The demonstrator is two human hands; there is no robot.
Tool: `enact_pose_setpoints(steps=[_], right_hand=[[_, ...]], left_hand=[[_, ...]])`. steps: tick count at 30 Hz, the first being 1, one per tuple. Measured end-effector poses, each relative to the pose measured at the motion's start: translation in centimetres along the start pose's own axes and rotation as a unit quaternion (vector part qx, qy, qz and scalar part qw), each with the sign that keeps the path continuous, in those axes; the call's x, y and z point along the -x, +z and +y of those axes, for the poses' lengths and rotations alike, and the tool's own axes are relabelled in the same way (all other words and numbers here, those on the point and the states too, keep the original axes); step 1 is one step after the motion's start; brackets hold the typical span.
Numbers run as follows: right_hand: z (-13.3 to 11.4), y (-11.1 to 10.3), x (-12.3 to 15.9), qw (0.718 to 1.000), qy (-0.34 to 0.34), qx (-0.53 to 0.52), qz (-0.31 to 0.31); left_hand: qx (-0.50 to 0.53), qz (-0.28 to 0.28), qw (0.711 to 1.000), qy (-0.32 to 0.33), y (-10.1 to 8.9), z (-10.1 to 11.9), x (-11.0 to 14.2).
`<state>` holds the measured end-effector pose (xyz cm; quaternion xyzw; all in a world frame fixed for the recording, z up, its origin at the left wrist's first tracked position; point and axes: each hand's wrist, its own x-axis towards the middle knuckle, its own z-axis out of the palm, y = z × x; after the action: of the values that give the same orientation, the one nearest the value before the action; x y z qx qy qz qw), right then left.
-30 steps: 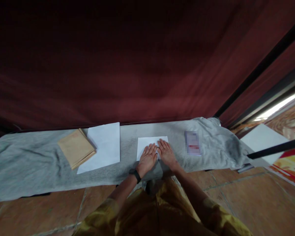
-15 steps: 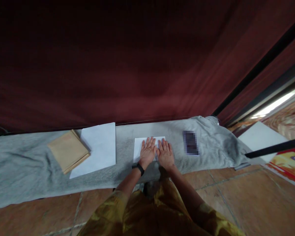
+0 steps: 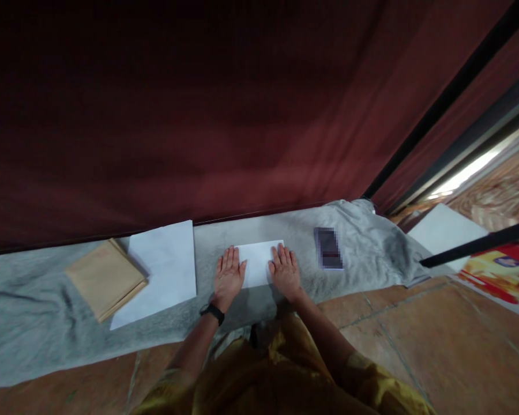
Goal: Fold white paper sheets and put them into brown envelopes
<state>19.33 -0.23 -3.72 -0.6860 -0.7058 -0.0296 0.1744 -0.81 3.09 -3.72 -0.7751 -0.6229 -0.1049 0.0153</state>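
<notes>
A small white sheet of paper (image 3: 258, 265), perhaps folded, lies flat on the grey cloth (image 3: 214, 253) in front of me. My left hand (image 3: 230, 275), with a black band on its wrist, rests palm down over the sheet's left edge, fingers stretched out. Across from it, my right hand (image 3: 285, 272) lies flat over the right edge with its fingers extended. Both palms hide the ends of the paper. Neither hand grips anything.
Left of my hands, brown paper envelopes (image 3: 106, 279) overlap larger white sheets (image 3: 168, 262). A dark pixelated rectangle (image 3: 328, 248) lies to the right. Behind rises a dark red curtain-like surface (image 3: 242, 144). Black bars (image 3: 480, 249) and a red-yellow box (image 3: 501, 268) stand at far right.
My left hand has slid left across the paper to its left edge, uncovering the middle. My right hand stays near the right edge. The view has shifted slightly.
</notes>
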Motion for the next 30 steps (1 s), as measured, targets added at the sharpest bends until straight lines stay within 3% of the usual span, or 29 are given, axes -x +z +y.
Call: enact_pose_setpoints(steps=[4,9,18,22,27,30], right_hand=[[-1.9,0.5,-1.0,1.000,0.019,-0.017,0.005],[-4.1,1.6,-1.5,0.996,-0.064,-0.059,-0.020],[-0.4,0.8,1.0,0.999,-0.049,-0.017,0.015],[0.0,0.4,1.5,0.999,-0.039,-0.004,0.016],[-0.3,0.3,1.4,1.000,-0.031,0.000,0.004],[-0.3,0.4,1.4,1.000,-0.025,0.004,-0.001]], left_hand=[[-0.008,-0.014,1.000,-0.010,-0.4,-0.1,0.4],[-0.012,-0.037,0.999,-0.012,-0.8,0.0,0.3],[0.006,-0.049,0.998,-0.026,-1.2,0.1,0.3],[0.008,-0.033,0.999,-0.023,-1.3,1.7,0.3],[0.058,-0.049,0.994,0.079,-0.6,5.3,-0.1],[0.071,-0.048,0.992,0.089,-0.1,6.2,-1.1]])
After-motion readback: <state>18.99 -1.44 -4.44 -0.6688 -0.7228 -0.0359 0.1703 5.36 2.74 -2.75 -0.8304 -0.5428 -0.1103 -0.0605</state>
